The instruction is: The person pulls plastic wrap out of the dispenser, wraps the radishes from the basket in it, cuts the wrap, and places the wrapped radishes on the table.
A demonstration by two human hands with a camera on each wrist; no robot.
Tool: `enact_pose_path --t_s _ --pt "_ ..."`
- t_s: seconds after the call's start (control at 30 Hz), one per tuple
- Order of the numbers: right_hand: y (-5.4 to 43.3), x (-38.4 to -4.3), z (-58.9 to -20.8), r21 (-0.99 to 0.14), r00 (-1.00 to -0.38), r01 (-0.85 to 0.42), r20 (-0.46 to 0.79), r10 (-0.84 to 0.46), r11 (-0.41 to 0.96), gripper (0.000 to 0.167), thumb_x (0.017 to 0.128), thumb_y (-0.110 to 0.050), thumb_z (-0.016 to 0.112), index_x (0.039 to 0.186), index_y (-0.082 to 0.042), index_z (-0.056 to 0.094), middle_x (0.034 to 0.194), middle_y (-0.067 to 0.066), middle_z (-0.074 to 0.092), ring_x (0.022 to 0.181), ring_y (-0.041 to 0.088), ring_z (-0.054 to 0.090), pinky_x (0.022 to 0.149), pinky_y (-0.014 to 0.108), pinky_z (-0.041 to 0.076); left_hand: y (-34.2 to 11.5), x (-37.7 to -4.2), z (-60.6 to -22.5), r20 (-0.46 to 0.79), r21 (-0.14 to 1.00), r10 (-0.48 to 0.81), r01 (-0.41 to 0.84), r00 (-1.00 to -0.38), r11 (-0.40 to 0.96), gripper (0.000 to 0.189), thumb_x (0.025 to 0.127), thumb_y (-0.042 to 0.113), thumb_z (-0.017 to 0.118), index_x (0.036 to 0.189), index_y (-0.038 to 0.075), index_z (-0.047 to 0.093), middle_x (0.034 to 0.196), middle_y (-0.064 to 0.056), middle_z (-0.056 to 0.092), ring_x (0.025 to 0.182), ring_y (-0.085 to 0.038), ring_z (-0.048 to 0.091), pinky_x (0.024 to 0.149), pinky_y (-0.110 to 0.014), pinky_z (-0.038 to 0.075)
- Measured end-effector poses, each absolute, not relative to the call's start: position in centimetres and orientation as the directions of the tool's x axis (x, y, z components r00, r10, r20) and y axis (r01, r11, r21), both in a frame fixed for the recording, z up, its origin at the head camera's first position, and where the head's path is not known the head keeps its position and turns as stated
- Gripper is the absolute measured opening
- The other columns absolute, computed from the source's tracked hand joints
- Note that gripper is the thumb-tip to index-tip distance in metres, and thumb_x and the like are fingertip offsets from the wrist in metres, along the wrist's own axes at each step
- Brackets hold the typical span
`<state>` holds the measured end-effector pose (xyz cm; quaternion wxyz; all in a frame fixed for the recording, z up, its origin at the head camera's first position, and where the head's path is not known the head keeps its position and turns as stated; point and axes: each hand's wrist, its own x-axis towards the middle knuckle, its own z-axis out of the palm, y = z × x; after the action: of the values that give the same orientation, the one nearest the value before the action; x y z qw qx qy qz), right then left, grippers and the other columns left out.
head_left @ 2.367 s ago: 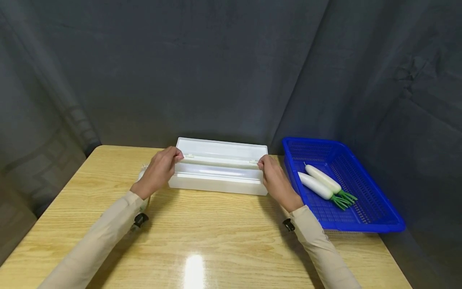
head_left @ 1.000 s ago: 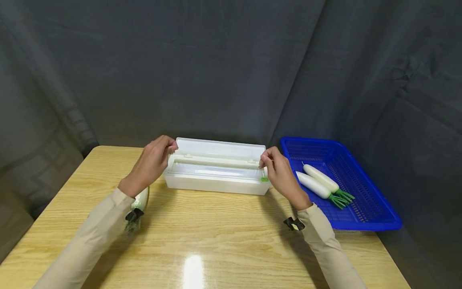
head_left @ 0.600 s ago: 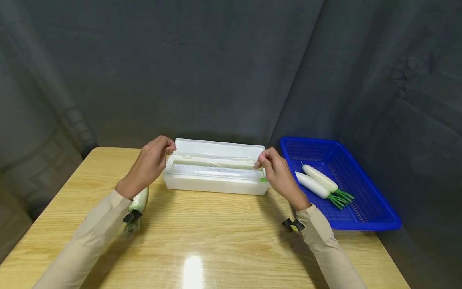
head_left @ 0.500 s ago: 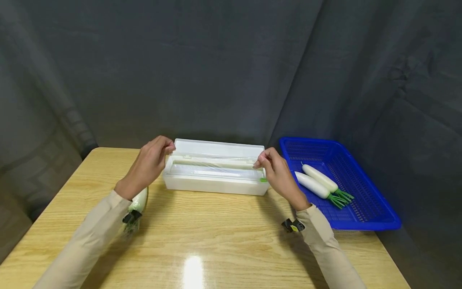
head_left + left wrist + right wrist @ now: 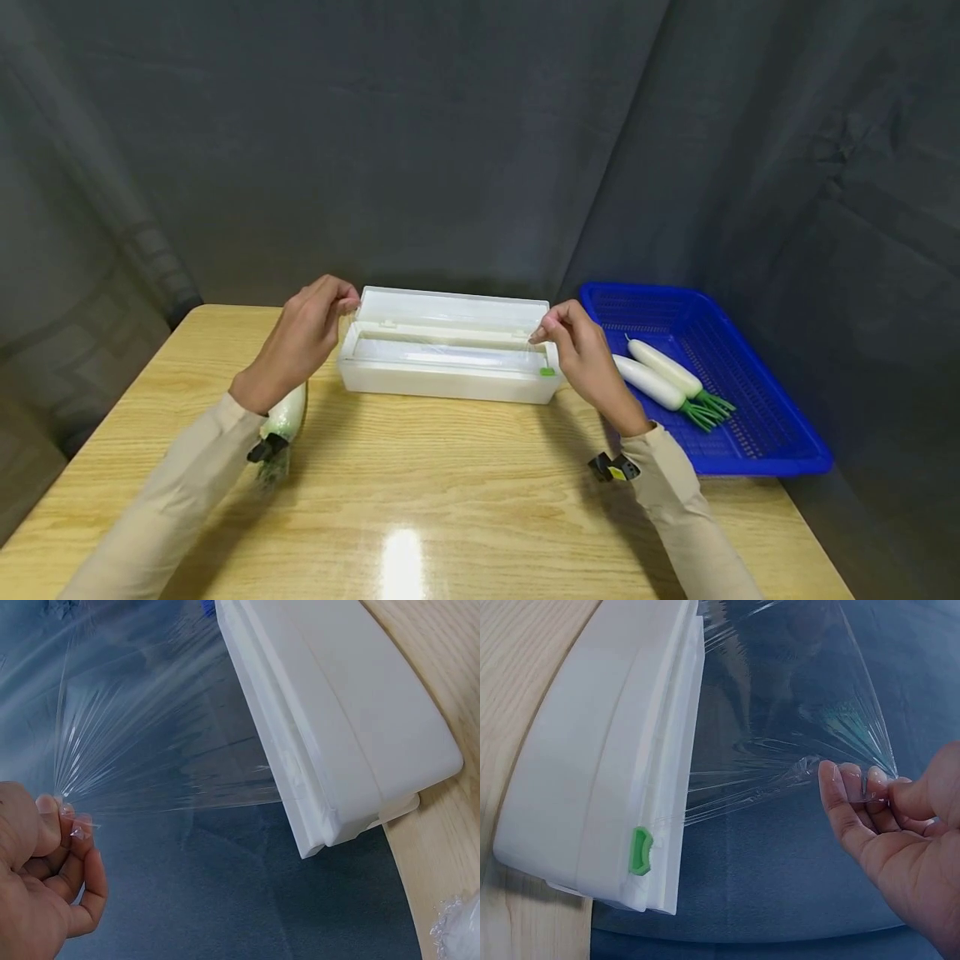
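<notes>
A white cling film dispenser (image 5: 450,386) with its lid raised stands at the back of the wooden table. Clear cling film (image 5: 165,742) stretches up out of it, creased into fans at both corners. My left hand (image 5: 303,337) pinches one corner between thumb and fingers, above the dispenser's left end. At the other end my right hand (image 5: 588,358) pinches the opposite corner, also seen taut in the right wrist view. A green slider (image 5: 640,851) sits on the dispenser's edge near the right end. Below my left wrist lies a wrapped white radish (image 5: 288,412), partly hidden by the forearm.
A blue plastic basket (image 5: 780,392) stands on the right side of the table, close to my right forearm. Two white radishes with green stems (image 5: 663,371) lie in it. Dark grey curtains (image 5: 450,150) hang right behind the table's back edge.
Both hands have come up from the dispenser's inner edge, drawing cling film out between them. The left hand has shifted left and the right hand slightly right. The green slider has come into view.
</notes>
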<state>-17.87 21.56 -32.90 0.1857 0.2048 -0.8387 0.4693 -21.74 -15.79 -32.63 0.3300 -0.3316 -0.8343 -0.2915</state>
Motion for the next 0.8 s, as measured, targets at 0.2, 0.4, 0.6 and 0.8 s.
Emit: enact_pose_path --t_s 0.2,0.4,0.6,0.8 --pt "21.4 -17.5 -32.5 -0.693 -0.83 -0.542 0.53 -0.173 0.476 0.012 0.11 -0.002 0.048 0.105 0.005 0.056 0.094 0.017 0.071 0.092 0.028 0.074 0.093 0.018 0.054 -16.0 -21.4 -32.2 0.758 0.258 0.354 0.75 -0.547 0.609 0.008 0.096 -0.006 0.066 0.095 -0.002 0.06 0.087 -0.011 0.059 0.077 -0.021 0.057 0.074 -0.035 0.047" --pt "21.5 -17.4 -32.0 -0.67 -0.804 -0.579 0.566 -0.184 0.464 0.012 0.11 -0.002 0.049 0.106 0.007 0.055 0.094 0.017 0.071 0.091 0.029 0.073 0.093 0.016 0.053 -16.0 -21.3 -31.4 0.777 0.253 0.341 0.759 -0.529 0.6 0.005 0.096 -0.006 0.065 0.094 -0.003 0.061 0.087 -0.012 0.061 0.078 -0.023 0.059 0.075 -0.032 0.046" --pt "21.6 -17.4 -31.7 -0.67 -0.792 -0.591 0.587 -0.166 0.449 0.011 0.11 -0.001 0.048 0.106 0.008 0.053 0.095 0.019 0.071 0.091 0.03 0.073 0.094 0.015 0.053 -15.8 -21.2 -31.0 0.782 0.25 0.344 0.768 -0.52 0.59 0.004 0.097 -0.006 0.064 0.094 -0.004 0.062 0.087 -0.012 0.061 0.078 -0.02 0.058 0.075 -0.029 0.045" --pt "21.6 -17.5 -31.6 -0.684 -0.79 -0.592 0.597 -0.138 0.427 0.013 0.111 -0.001 0.045 0.107 0.01 0.052 0.097 0.022 0.071 0.094 0.034 0.072 0.096 0.018 0.055 -15.6 -20.8 -30.6 0.787 0.249 0.338 0.766 -0.517 0.592 0.004 0.097 -0.007 0.064 0.095 -0.004 0.062 0.087 -0.013 0.061 0.079 -0.021 0.059 0.076 -0.029 0.046"
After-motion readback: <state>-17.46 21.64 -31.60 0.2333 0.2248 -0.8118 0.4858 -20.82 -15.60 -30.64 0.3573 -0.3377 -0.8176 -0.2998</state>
